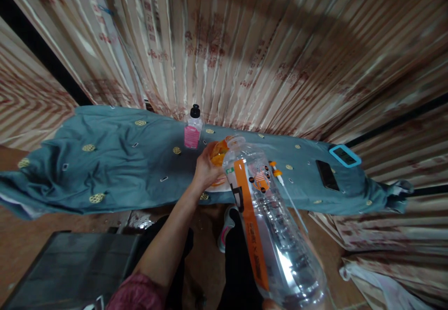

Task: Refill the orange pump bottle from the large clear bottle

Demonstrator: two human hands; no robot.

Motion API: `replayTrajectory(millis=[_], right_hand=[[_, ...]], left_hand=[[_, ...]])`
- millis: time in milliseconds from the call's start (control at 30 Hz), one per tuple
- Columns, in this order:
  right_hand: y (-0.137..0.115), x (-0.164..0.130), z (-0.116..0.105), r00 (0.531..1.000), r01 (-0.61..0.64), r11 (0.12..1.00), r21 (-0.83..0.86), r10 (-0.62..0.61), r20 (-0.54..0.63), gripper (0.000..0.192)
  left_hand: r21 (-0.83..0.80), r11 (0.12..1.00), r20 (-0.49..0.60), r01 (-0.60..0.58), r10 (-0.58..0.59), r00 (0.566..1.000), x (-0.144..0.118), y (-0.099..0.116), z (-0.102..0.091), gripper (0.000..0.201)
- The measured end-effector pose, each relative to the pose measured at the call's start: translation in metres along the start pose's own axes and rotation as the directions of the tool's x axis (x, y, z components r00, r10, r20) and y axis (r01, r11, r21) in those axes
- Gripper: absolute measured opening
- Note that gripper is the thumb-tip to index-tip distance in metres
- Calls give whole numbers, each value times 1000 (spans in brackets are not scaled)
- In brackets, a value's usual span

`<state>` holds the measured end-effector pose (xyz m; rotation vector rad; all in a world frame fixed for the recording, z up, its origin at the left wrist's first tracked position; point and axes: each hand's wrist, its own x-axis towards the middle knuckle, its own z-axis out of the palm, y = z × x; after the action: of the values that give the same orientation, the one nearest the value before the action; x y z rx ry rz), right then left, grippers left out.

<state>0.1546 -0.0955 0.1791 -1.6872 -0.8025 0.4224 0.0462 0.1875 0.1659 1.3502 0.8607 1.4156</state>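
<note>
Over the near edge of a cloth-covered table, a large clear plastic bottle (269,221) with an orange label strip is tilted forward, its open neck pointing at a small orange container (220,153). That container sits in the left hand (206,167), whose fingers are wrapped round its side, just above the teal cloth (105,160). The bottle's base lies at the bottom of the frame against the right hand (271,304), of which only a sliver shows, so how it grips cannot be told. Just beyond the left hand stands a small bottle with a pink label and black cap (193,130). A syringe-like thing with orange parts (278,173) lies right of the big bottle; further right are a black phone (327,174) and a blue-framed device (345,156)
</note>
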Motion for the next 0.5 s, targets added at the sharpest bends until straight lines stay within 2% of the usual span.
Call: replayTrajectory(millis=[267,500], right_hand=[[5,1,-5,999,33,999,-25,-33,0,127],[1,4,-6,997,78,996,-53,-77,8,124]], left_hand=[[16,1000,-3,5,-5,1000,0,0,-2,64],[18,1000,2,-18,18,1000,1,-1,-2,59]])
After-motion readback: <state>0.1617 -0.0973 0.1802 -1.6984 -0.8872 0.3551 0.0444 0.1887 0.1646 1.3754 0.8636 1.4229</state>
